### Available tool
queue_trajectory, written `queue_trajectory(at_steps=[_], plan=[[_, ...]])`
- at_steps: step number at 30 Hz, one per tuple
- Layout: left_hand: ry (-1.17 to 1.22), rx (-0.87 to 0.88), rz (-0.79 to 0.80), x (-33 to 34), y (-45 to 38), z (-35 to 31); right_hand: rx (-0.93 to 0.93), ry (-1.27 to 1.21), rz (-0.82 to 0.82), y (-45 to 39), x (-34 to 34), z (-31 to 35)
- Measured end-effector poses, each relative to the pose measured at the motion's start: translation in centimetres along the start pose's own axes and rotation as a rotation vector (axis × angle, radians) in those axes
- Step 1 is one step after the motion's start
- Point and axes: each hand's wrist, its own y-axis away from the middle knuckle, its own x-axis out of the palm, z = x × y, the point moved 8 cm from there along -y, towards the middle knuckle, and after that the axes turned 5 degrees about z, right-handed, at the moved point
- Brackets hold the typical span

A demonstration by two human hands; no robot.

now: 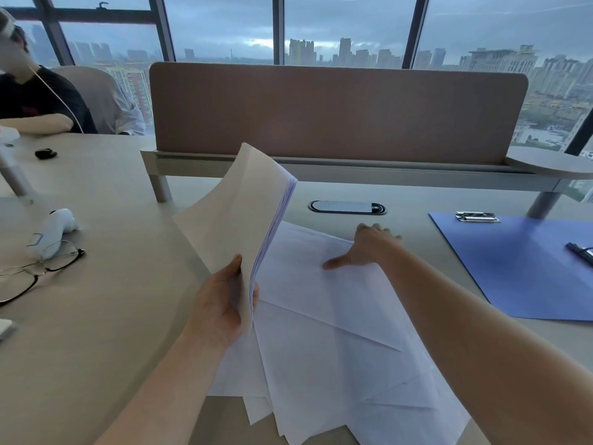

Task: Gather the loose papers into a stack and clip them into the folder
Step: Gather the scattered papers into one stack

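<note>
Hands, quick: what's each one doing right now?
Left hand: grips a raised stack of papers.
Right hand: open, fingers resting on the loose sheets.

Loose papers (pixel 337 332) lie on the table (pixel 96 316); the folder (pixel 519 268) lies right of them, glasses (pixel 35 271) left.

folder (pixel 526 268) cut off at right edge; glasses (pixel 35 271) cropped left
</note>
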Motion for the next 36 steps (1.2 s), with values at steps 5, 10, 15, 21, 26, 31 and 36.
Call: queue_trajectory(at_steps=[5, 10, 15, 21, 26, 31, 36], plan=[[-0.013, 0.002, -0.025, -0.1, 0.1, -0.1, -0.001, -0.006, 0.008, -0.1, 0.1, -0.1], [-0.021, -0.003, -0.026, 0.1, 0.3, -0.1, -0.098, -0.051, -0.037, 0.0, -0.4, 0.6], [-0.009, 0.007, -0.035, 0.2, 0.3, -0.3, -0.173, -0.281, -0.134, 2.0, -1.8, -1.0], [-0.064, -0.004, -0.064, 0.1, 0.5, -0.1, -0.113, -0.494, -0.113, 7.6, 1.9, -4.4], [-0.238, -0.014, -0.118, 0.6, 1.4, 0.4, -0.03, -0.502, -0.22, 10.5, 1.6, -4.8], [-0.313, 0.12, -0.175, 0.5, 1.6, -0.2, -0.052, -0.463, -0.185, 12.1, 1.6, -3.9], [-0.369, 0.111, -0.218, 0.4, 1.6, 0.0, -0.034, -0.969, -0.062, 11.8, 2.6, -4.6]])
